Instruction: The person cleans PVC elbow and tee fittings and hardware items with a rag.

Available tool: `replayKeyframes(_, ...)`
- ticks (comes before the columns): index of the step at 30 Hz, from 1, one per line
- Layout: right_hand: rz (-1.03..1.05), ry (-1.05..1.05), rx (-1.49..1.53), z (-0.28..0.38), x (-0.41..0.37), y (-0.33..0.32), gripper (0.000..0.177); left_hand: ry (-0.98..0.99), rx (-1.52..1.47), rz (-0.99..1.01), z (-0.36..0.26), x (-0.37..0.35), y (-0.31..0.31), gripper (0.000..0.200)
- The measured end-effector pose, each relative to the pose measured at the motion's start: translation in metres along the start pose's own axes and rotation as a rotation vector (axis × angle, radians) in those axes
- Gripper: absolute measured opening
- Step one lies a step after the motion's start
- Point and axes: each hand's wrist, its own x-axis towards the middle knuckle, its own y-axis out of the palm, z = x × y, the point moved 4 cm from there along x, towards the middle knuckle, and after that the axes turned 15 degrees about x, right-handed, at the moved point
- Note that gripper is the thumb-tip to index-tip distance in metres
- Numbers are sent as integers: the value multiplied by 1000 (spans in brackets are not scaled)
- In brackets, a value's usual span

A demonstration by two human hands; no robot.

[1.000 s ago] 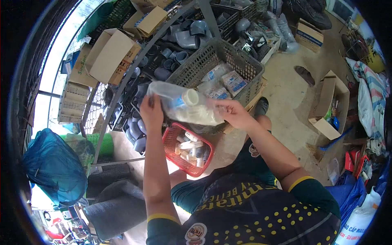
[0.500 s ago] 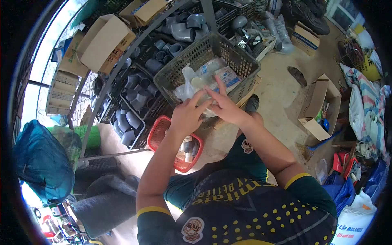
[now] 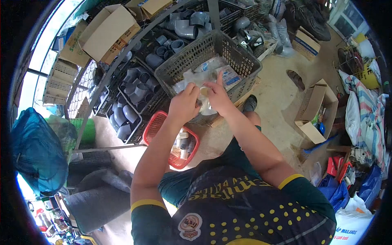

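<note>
Over the front edge of a dark grey plastic crate (image 3: 167, 69), both hands hold a clear plastic bag (image 3: 208, 107) with a small pale round piece (image 3: 203, 91) at its top. My left hand (image 3: 184, 104) has its fingers bent and pressed on the bag's left side. My right hand (image 3: 219, 98) pinches the right side, its index finger pointing up. Inside the crate lie further clear bags and a blue-and-white printed packet (image 3: 229, 76).
A red basket (image 3: 152, 127) with small fittings stands below the crate. Grey pipe fittings (image 3: 185, 28) fill crates behind and to the left. An open cardboard box (image 3: 306, 107) and a shoe (image 3: 295, 79) lie on the floor at the right.
Both hands have closed in around the bag and its round piece; their fingers were more spread before. The left hand has moved slightly left. The view has shifted a little.
</note>
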Motion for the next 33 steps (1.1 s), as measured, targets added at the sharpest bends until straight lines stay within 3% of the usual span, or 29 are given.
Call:
replayKeyframes(2,-128,89,67,-2,9,8,34,-64,-41,19,3,2,13,37)
replayKeyframes(5,-275,248,383,-72,45,17,27,-64,-103,-60,4,10,29,35)
replayKeyframes(8,-339,575,787,-86,66,23,23,-60,-153,-80,16,14,46,35)
replayKeyframes(11,67,388,283,-54,71,15,19,-87,-272,-40,31,12,45,37)
replayKeyframes(14,103,226,-196,-23,71,0,20,-13,-317,-32,42,19,39,38)
replayKeyframes(15,123,87,-342,-7,73,0,20,24,-319,-24,43,17,40,38)
replayKeyframes(18,285,-53,-384,0,82,5,22,102,-302,-69,46,20,45,38)
replayKeyframes(21,240,34,-581,-17,90,9,20,-18,-242,-103,44,21,46,35)
replayKeyframes(24,0,-39,-620,-41,102,6,21,-185,-218,-88,35,20,63,33)
replayKeyframes(27,9,99,-633,-55,113,6,22,-183,-246,-199,27,18,68,32)
replayKeyframes(30,-188,162,-601,-69,111,1,19,-290,-261,0,25,14,78,33)
replayKeyframes(33,-202,324,-149,-88,101,-1,27,-297,-311,-78,25,10,75,32)
